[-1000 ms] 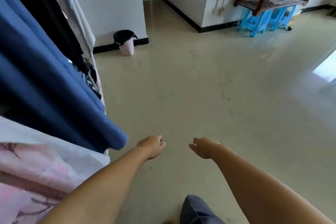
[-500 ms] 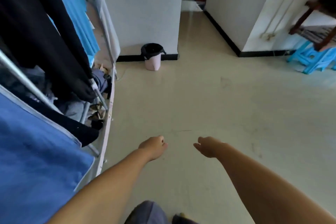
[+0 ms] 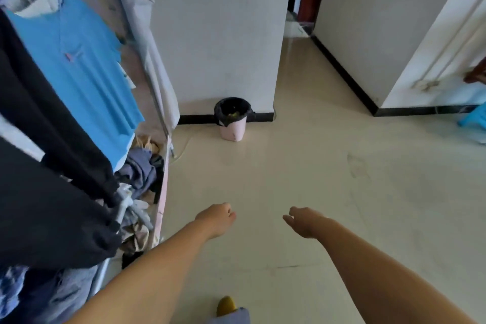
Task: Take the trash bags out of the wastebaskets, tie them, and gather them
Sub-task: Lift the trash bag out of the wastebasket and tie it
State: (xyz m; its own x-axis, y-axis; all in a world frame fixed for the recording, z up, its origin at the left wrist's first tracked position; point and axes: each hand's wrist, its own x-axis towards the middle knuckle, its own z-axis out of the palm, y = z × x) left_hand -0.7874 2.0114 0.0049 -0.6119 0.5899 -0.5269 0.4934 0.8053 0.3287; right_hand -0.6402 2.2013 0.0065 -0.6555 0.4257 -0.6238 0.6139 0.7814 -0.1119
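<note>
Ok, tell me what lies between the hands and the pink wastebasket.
Only bare floor, in the head view, between the left hand, the right hand and the pink wastebasket.

Bare floor (image 3: 302, 179) open btwn hands (image 3: 218, 219) & wastebasket (image 3: 232, 127); clothes rack (image 3: 79, 139) crowds left side.

Both bare forearms extended forward, low over floor (image 3: 342, 179). Left hand (image 3: 218, 218) loosely curled, knuckles up, holding nothing. Right hand (image 3: 302, 219) relaxed, fingers slightly bent, holding nothing. Hands apart, neither touching floor.
</note>
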